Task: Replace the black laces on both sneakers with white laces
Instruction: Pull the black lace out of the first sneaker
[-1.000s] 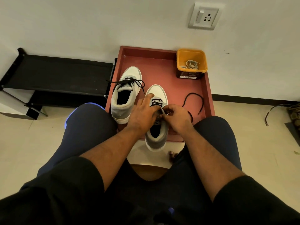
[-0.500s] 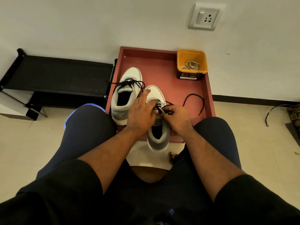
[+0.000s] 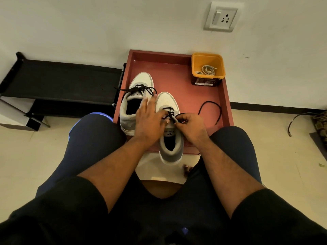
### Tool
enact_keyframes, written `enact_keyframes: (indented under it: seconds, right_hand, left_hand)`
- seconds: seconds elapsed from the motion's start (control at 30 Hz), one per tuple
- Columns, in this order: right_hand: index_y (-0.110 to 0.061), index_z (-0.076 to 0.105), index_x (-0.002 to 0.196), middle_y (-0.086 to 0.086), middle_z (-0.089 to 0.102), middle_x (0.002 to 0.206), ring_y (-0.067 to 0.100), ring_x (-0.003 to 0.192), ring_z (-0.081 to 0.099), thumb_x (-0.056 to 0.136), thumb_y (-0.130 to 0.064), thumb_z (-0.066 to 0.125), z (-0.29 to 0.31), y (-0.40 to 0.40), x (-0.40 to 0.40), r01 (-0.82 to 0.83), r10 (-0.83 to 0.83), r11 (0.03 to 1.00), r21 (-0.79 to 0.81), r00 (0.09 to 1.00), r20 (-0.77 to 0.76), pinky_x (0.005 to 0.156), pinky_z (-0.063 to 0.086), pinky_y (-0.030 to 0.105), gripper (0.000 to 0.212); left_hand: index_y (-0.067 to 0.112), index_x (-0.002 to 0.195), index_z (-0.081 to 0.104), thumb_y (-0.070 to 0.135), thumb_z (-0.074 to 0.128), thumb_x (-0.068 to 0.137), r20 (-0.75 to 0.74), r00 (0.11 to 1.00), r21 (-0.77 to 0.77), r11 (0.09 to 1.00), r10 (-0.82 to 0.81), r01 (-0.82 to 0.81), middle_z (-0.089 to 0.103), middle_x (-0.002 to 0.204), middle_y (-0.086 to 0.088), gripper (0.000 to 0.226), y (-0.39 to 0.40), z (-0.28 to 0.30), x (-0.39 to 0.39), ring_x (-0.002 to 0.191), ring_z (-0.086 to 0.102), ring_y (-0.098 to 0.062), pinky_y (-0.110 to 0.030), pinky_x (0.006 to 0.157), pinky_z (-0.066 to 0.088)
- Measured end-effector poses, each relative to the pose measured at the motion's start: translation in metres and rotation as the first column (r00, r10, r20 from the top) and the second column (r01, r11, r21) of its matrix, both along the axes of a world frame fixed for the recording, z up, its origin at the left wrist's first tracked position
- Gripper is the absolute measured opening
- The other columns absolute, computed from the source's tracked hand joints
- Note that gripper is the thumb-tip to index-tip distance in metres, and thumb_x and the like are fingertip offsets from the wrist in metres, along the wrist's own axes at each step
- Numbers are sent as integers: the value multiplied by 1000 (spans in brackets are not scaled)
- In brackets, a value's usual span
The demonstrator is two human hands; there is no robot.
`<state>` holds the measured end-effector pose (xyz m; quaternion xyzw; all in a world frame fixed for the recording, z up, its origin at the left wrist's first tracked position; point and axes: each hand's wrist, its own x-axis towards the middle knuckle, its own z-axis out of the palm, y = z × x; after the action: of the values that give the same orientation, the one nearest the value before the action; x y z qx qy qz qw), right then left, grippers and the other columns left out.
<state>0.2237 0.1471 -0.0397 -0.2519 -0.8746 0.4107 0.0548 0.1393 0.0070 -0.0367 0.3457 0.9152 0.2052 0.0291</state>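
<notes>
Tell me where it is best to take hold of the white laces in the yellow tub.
Probably pinch the top of the white laces bundle, coming straight down through the yellow tub's open top; its walls block any side approach.

The tray (image 3: 177, 73) is reddish-pink; in its far right corner stands a yellow-orange tub (image 3: 196, 68) with a dark brown base, holding pale laces (image 3: 208, 70). On the tray, both sneakers (image 3: 141, 82) are white at the toe and grey at the heel, with black laces (image 3: 139, 89).

The near sneaker (image 3: 170, 138) is steadied by the left hand (image 3: 150, 121) (fingers spread); its black lace (image 3: 170, 114) is pinched by the right hand (image 3: 192, 127).
</notes>
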Motion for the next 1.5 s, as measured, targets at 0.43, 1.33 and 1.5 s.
enact_keyframes:
  seconds: [0.43,1.33,1.5]
  right_hand:
    - [-16,76,98,-8,69,86,5,77,62,82,-13,69,2,0,2,6,-6,1000,-30,1000,7,76,53,23,18]
    - [-14,65,120,3,60,114,20,108,52,86,-27,68,-1,-13,-10,-119,136,945,306,990,-35,92,40,29,36]
    - [-13,70,106,6,66,105,26,99,56,90,-16,58,-9,-17,-20,-185,190,883,432,981,31,89,44,37,20]
  left_hand:
    - [4,108,61,10,57,92,337,803,638,507,492,-579,44,134,-14,17,-10,20,-21,118,47,-16,-18,101,40]
    - [14,125,60,36,61,90,126,979,127,976,159,-174,57,118,-8,42,-12,15,1,109,55,-23,-37,94,47]
    - [10,114,69,25,61,91,359,922,131,971,143,-201,71,106,-7,29,-9,4,2,98,65,-20,-34,88,53]
